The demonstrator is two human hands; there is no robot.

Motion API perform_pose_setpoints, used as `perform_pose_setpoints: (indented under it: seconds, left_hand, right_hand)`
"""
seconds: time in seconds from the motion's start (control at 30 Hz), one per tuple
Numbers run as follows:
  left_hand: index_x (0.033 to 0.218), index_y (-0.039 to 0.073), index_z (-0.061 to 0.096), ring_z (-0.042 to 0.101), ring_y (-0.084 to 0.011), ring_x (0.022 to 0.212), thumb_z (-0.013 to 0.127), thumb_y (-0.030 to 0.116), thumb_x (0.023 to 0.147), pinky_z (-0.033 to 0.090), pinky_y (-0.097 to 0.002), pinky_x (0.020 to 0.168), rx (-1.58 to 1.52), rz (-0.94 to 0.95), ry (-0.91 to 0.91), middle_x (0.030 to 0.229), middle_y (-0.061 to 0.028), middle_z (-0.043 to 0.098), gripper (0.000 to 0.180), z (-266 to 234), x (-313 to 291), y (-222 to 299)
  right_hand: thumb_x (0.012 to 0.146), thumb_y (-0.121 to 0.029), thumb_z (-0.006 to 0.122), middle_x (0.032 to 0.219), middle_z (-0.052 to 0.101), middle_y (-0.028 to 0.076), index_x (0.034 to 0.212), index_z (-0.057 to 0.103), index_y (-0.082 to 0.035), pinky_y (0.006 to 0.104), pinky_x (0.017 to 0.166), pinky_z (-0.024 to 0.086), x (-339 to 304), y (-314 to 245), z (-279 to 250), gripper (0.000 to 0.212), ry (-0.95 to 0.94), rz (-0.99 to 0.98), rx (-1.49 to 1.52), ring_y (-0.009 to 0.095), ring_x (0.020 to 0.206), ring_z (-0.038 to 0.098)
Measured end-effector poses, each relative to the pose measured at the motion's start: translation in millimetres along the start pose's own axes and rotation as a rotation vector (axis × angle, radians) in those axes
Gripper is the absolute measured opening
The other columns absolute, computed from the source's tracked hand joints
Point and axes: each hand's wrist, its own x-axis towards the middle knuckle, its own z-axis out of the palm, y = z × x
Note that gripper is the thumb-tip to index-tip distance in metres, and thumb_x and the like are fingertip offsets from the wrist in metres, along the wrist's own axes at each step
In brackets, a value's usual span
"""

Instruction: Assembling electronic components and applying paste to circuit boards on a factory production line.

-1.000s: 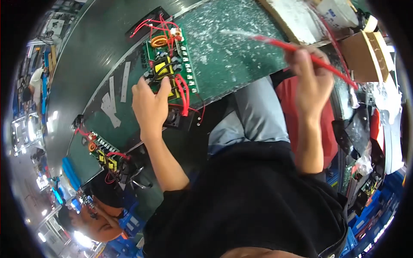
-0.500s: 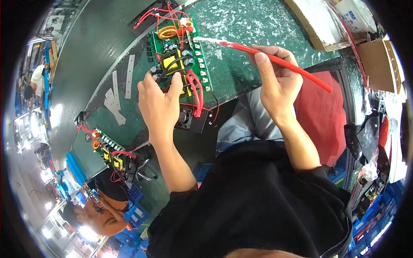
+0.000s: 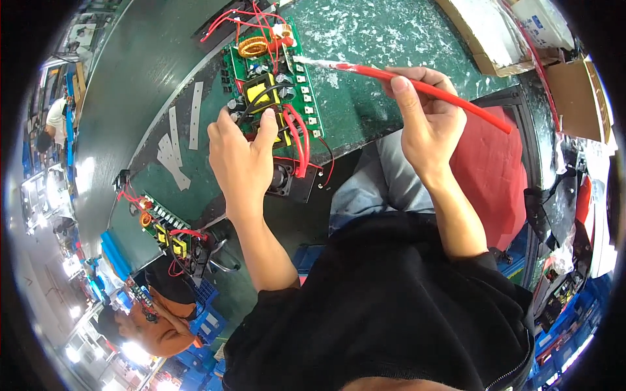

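Near the top of the bench lies a green circuit board (image 3: 313,107) with a copper coil (image 3: 253,47), yellow-wrapped transformers (image 3: 258,93), red wires and a row of white-topped parts along its right edge. My left hand (image 3: 244,153) grips the board's lower part, thumb and fingers around the transformers. In my right hand (image 3: 430,120), pinched between thumb and fingers, is a long red stick (image 3: 450,98) with a thin, white-smeared tip. That tip reaches the upper right edge of the board, at one of the white-topped parts. Below the board, a black fan (image 3: 282,177) shows beside my left wrist.
Flat grey strips (image 3: 175,146) lie left of the board. A second circuit board (image 3: 163,225) sits lower left, near a person in orange (image 3: 163,319). White smears cover the green bench (image 3: 385,39). Cardboard boxes (image 3: 577,98) stand at the right, above a red cloth (image 3: 489,169).
My right hand has shifted slightly right, drawing the stick a little that way while its tip stays by the board's edge. My left hand and the board have hardly moved.
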Motion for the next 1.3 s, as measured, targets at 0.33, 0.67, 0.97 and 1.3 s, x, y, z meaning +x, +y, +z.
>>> perform_pose_setpoints:
  seconds: [0.33,0.67,0.97,1.3]
  left_hand:
    - [0.122,-0.008,0.053,0.059,-0.042,0.099,0.065,0.047,0.088,0.047,-0.0481,0.087,-0.021,0.003,-0.011,0.104,-0.0241,0.058,0.066,-4,0,1]
    - [0.122,-0.008,0.053,0.059,-0.0413,0.099,0.066,0.045,0.088,0.047,-0.0481,0.087,-0.003,-0.01,0.0,0.104,-0.0236,0.058,0.065,-1,0,4]
    - [0.122,-0.008,0.053,0.059,-0.0412,0.099,0.066,0.046,0.088,0.046,-0.0481,0.088,0.006,-0.002,-0.01,0.104,-0.0234,0.058,0.066,-2,0,2]
    - [0.123,-0.009,0.053,0.059,-0.0423,0.1,0.066,0.047,0.087,0.046,-0.0486,0.088,-0.004,0.012,0.0,0.105,-0.0243,0.058,0.068,0,0,0]
  right_hand:
    - [0.095,-0.003,0.062,0.106,0.068,0.018,0.108,0.056,0.008,0.0301,0.089,0.056,1,-3,0,0.018,-0.021,-0.011,-0.022,0.019,0.096,0.068]
    - [0.092,0.005,0.063,0.109,0.068,0.021,0.106,0.056,0.005,0.0285,0.086,0.055,-9,1,-5,0.016,0.005,-0.086,0.121,0.018,0.096,0.067]
    - [0.089,0.002,0.068,0.111,0.068,0.018,0.105,0.058,0.004,0.0271,0.085,0.054,-16,8,-5,0.019,-0.009,-0.156,0.119,0.015,0.098,0.065]
    - [0.087,0.011,0.062,0.11,0.067,0.021,0.102,0.056,0.003,0.0354,0.091,0.054,-16,8,-3,0.018,-0.08,-0.197,0.021,0.025,0.104,0.067]
